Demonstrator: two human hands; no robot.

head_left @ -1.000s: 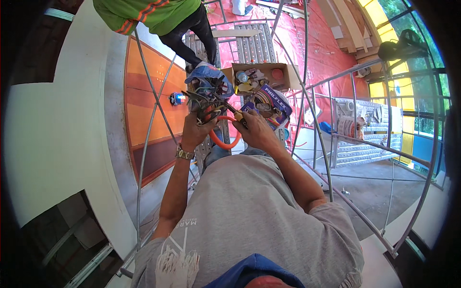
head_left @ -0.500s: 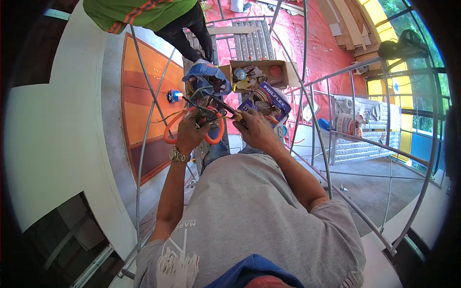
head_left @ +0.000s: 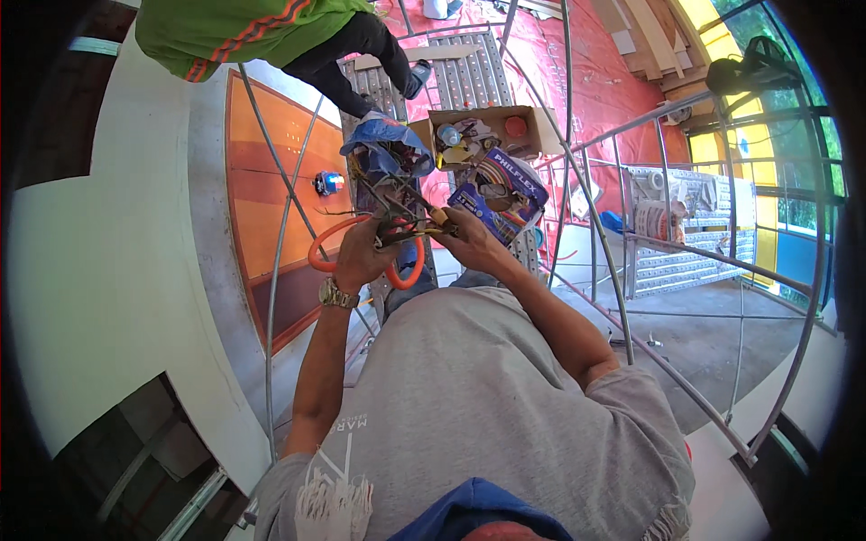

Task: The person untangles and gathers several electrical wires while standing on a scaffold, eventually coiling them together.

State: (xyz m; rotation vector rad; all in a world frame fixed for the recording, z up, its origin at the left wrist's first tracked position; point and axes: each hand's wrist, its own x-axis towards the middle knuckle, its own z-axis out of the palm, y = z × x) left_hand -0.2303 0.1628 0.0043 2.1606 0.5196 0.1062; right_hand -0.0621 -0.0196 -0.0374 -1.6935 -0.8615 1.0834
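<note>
My left hand [head_left: 363, 252] is closed around a bunch of dark electrical wires [head_left: 393, 225], with a loop of orange flexible conduit [head_left: 406, 276] hanging about it. My right hand [head_left: 476, 238] faces it, fingers closed on a hand tool [head_left: 439, 216] with a dark, narrow shaft and a yellowish part by the grip. The tool's exact kind is hard to make out. Yellow and dark wire ends run between the two hands. Just beyond them sit a blue plastic bag [head_left: 388, 144] with wires in it and a purple printed box [head_left: 505, 191].
An open cardboard box [head_left: 541, 131] holds assorted items. Scaffold tubes [head_left: 595, 225] frame both sides, with perforated metal planks [head_left: 465, 77] ahead. A person in a green jacket [head_left: 244, 32] stands at the far left. An orange panel [head_left: 262, 171] lines the left wall.
My right hand has turned and come closer to the wires in my left. The purple box shows more fully. The person in green has shifted, and one foot now shows on the planks.
</note>
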